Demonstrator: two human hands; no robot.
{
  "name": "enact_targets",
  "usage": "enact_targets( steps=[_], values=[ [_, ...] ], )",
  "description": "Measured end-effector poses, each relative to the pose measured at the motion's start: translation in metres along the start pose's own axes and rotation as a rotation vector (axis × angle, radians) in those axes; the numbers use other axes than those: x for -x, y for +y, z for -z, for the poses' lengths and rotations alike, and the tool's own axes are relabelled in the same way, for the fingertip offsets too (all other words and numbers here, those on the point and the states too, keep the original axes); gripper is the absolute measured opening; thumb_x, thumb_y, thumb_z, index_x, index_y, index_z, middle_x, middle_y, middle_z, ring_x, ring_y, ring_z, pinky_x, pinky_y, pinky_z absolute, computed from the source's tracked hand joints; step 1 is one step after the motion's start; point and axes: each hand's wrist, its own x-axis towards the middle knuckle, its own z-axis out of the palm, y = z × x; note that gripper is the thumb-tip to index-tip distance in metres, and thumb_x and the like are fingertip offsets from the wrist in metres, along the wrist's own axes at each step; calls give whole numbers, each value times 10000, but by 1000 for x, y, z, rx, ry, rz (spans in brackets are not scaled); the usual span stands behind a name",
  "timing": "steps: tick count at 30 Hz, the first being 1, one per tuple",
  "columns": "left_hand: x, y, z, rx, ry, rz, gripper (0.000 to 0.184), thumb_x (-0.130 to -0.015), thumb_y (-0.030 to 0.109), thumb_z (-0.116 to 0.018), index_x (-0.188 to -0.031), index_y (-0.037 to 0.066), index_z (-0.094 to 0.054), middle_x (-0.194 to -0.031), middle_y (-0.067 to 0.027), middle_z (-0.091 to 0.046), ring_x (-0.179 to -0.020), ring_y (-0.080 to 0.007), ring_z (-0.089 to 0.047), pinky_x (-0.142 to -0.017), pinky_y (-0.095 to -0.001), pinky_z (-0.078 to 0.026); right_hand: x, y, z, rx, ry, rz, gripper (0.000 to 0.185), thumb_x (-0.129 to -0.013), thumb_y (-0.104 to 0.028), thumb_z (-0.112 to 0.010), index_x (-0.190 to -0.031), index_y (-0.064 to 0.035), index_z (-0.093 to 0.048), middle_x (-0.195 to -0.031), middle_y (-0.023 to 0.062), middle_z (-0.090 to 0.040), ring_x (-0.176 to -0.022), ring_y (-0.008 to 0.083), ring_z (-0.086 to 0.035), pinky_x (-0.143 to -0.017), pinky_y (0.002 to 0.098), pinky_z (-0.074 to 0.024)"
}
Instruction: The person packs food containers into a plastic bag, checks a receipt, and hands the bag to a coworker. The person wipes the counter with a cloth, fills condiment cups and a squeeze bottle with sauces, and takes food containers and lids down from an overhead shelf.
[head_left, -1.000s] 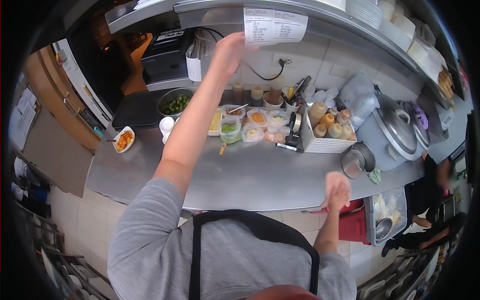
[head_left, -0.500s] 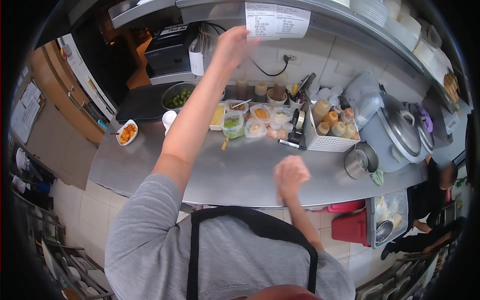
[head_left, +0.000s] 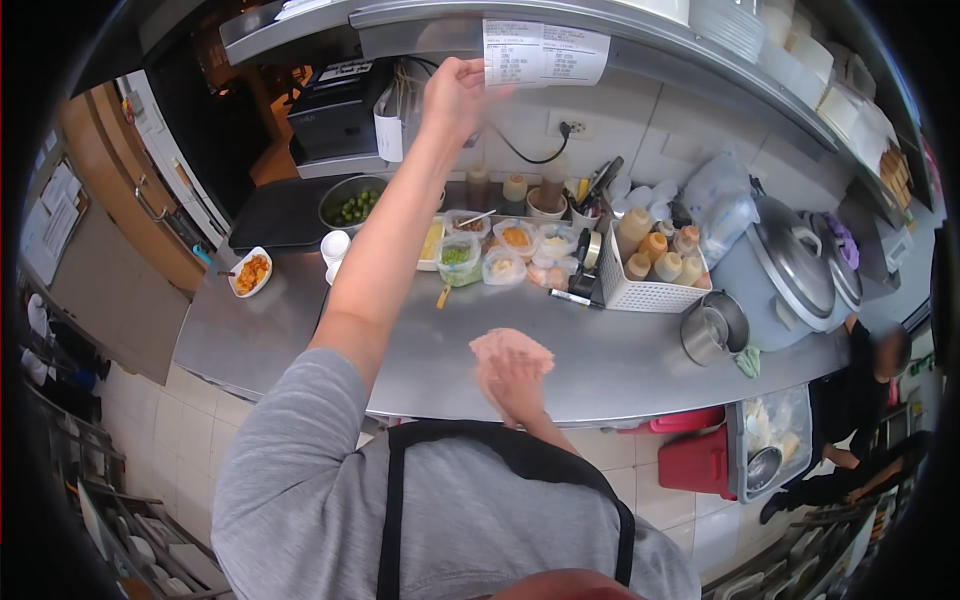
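My left hand (head_left: 455,100) is raised to the shelf edge, its fingers closed at the left side of the printed order slips (head_left: 546,54). Whether the slips also hang from the shelf is not clear. Low over the steel counter (head_left: 420,345), near its front edge, my right hand (head_left: 518,388) presses on a pink cloth (head_left: 512,348); motion blurs it a little. Behind the cloth are small plastic tubs of chopped ingredients (head_left: 460,255) and a marker (head_left: 570,298).
A white basket of squeeze bottles (head_left: 655,295), a metal pot (head_left: 705,335) and a large lidded cooker (head_left: 770,270) stand right. On the left are a bowl of orange food (head_left: 250,272), a bowl of green fruit (head_left: 352,203) and a printer (head_left: 340,110). Another person (head_left: 865,400) is at far right.
My right hand has moved left across the counter, and the pink cloth under it now shows spread out. The left hand remains at the slips. The view has shifted slightly.
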Motion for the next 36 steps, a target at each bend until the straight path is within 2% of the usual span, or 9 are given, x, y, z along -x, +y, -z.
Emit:
enact_targets(
  steps=[3, 9, 12, 15, 17, 20, 26, 29, 36],
  values=[
    [-5, 8, 5, -163, -55, -44, 422, -876, 214, -346, -1054, -142, -486, -1046, -243, -578, -985, -313, -585, -835, -424, -526, 24, 53, 7, 261, 101, -135, 526, -865, -368, -471, -1358, -209, -378, -1418, 111, -322, -1279, 361, -310, -1018, 567, -216],
    [-17, 27, -7, -286, -178, -98, 436, -874, 249, -364, -1068, -114, -510, -1058, -231, -588, -971, -300, -599, -788, -400, -535, 76, 162, 40, 371, 198, -554, 496, -869, -378, -462, -1338, -221, -424, -1391, 117, -381, -1269, 343, -349, -1032, 568, -204],
    [-18, 35, -13, -288, -225, -94, 408, -880, 246, -374, -1015, -102, -538, -962, -189, -619, -833, -252, -622, -667, -371, -554, 81, 174, 44, 406, 222, -643, 501, -860, -383, -475, -1334, -225, -429, -1392, 115, -380, -1266, 341, -352, -1030, 563, -216],
    [-26, 37, -11, -401, -228, -59, 466, -877, 270, -364, -1097, -114, -508, -1010, -210, -617, -875, -244, -634, -692, -340, -554, 80, 171, 43, 406, 246, -650, 503, -853, -382, -485, -1329, -231, -433, -1386, 120, -387, -1268, 339, -350, -1029, 560, -222],
    [-30, 35, -5, -231, -178, 98, 354, -849, 291, -449, -897, -29, -592, -782, -129, -637, -655, -228, -628, -556, -347, -524, 81, 171, 42, 410, 240, -658, 503, -850, -383, -488, -1327, -233, -435, -1386, 121, -387, -1269, 335, -350, -1031, 556, -222],
    [-33, 37, 3, -259, -260, 158, 458, -854, 371, -392, -957, -42, -563, -793, -123, -638, -663, -216, -619, -568, -341, -528, 81, 171, 42, 406, 232, -666, 500, -849, -384, -488, -1324, -237, -438, -1385, 121, -388, -1272, 330, -347, -1036, 551, -217],
    [-48, 36, 14, -181, -306, 228, 425, -855, 361, -412, -930, -25, -571, -774, -111, -633, -639, -202, -609, -531, -327, -514, 79, 169, 45, 379, 228, -690, 486, -855, -389, -475, -1316, -236, -447, -1381, 114, -395, -1276, 325, -342, -1045, 548, -198],
    [-49, 46, 13, -396, -331, 116, 482, -880, 288, -359, -1093, -114, -518, -956, -191, -638, -791, -207, -646, -592, -295, -547, 76, 167, 48, 358, 218, -707, 480, -859, -394, -468, -1311, -233, -456, -1382, 112, -396, -1274, 323, -343, -1044, 545, -192],
    [-34, 46, 1, -396, -265, 98, 487, -881, 301, -359, -1075, -110, -535, -913, -183, -651, -719, -183, -641, -524, -265, -519, 78, 172, 42, 348, 249, -691, 470, -866, -404, -462, -1303, -231, -471, -1382, 115, -396, -1268, 324, -350, -1046, 535, -179]
  ],
)
